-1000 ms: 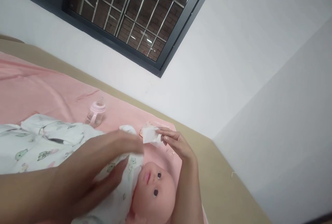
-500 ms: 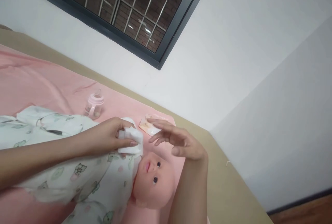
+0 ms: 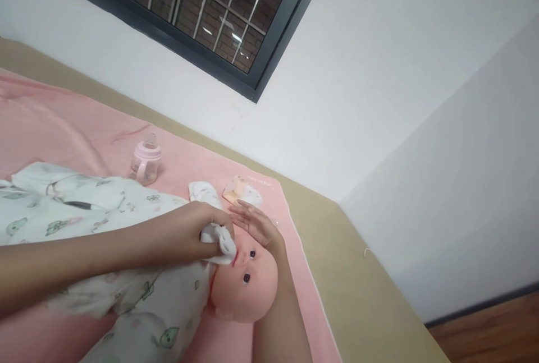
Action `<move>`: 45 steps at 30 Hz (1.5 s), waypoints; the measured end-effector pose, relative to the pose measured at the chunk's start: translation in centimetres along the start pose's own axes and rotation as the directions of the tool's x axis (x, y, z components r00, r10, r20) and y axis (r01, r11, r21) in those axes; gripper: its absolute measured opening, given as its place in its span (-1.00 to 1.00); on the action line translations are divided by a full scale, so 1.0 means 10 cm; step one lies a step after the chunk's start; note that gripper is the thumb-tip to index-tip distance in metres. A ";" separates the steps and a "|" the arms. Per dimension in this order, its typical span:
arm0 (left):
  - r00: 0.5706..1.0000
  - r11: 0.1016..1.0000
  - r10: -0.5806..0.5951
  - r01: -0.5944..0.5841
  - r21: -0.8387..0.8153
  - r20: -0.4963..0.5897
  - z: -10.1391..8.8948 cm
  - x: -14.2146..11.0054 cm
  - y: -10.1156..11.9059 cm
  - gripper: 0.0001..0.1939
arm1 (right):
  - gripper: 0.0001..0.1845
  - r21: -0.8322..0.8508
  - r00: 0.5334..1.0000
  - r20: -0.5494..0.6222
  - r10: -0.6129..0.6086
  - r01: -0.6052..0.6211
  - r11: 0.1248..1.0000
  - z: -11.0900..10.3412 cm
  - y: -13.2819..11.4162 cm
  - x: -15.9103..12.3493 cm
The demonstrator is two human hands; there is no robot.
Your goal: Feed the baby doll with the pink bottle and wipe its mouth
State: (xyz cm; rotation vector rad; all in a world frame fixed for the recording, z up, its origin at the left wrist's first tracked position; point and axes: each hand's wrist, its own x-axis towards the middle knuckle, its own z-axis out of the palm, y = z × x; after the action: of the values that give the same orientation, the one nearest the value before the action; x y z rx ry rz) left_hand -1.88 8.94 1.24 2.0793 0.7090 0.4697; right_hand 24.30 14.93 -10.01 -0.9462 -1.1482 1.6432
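A baby doll (image 3: 256, 293) lies on its back, its bare head toward the right and its body in a white romper (image 3: 168, 290) with green animal prints. My left hand (image 3: 206, 231) reaches in from the left, closed around a crumpled white wipe (image 3: 225, 244). The wipe is at the doll's mouth and chin, partly covering them. My right hand (image 3: 255, 224), open with fingers stretched out, lies along the far side of the doll's head, and its forearm passes behind the crown. Whether the palm touches the head I cannot tell.
A baby bottle (image 3: 146, 161) with a pink collar and handle stands beyond the doll. An orange-and-white soft packet (image 3: 242, 190) lies past my right hand. A pink sheet (image 3: 96, 127) covers a tan bed surface (image 3: 349, 273) against a white wall with a barred window (image 3: 227, 21).
My left hand has carried the wipe rightward from the doll's neck area to its mouth. My right hand has lowered from above to beside the doll's head. The view shifted slightly.
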 end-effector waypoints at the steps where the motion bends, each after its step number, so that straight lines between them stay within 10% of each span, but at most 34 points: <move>1: 1.000 1.000 -0.003 0.003 0.019 -0.008 0.01 0.00 -0.01 -0.86 | -0.37 0.014 1.000 -0.013 -0.001 0.001 1.000 0.00 0.02 0.00; 14: 0.937 0.904 0.339 -0.300 0.306 -0.081 0.15 0.08 -0.28 -0.71 | -0.36 0.058 0.994 -0.098 -0.040 0.046 0.997 -0.01 0.05 0.01; 45: 0.940 0.903 0.320 -0.265 0.339 -0.118 0.15 0.13 -0.39 -0.52 | -0.50 -0.057 0.989 -0.140 -0.056 0.048 0.997 0.07 0.00 -0.04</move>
State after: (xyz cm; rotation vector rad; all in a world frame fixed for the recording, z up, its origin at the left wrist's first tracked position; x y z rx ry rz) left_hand -1.30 10.68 -2.76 2.4917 0.5990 0.7521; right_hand 23.76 14.37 -9.74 -1.0419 -1.1152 1.4853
